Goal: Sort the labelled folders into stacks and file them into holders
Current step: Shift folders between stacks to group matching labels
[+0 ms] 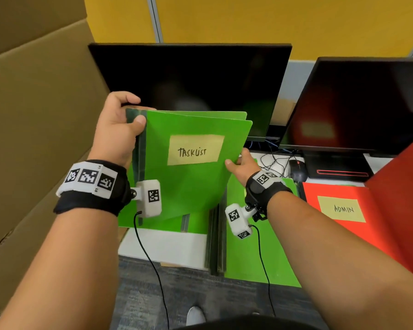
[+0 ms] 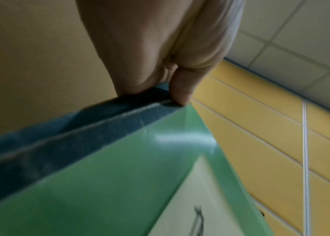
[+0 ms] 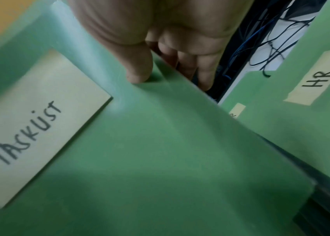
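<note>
Folders labelled TASKLIST [image 1: 191, 163] stand raised before a dark monitor [image 1: 191, 77], the left hand [image 1: 119, 129] gripping their spine, the right hand [image 1: 244, 164] pinching the free edge. Beneath lie an HR folder [image 3: 305, 111] and a red ADMIN folder [image 1: 339, 208]; a cardboard box [image 1: 38, 129] crowds the left.

An office: two dark monitors [image 1: 191, 86] stand side by side at the far edge of a white tabletop [image 1: 162, 244], with a mouse [image 1: 297, 171], tangled cables [image 1: 272, 160], yellow partition panels [image 1: 224, 17] behind, and grey carpet [image 1: 177, 287] nearest.
</note>
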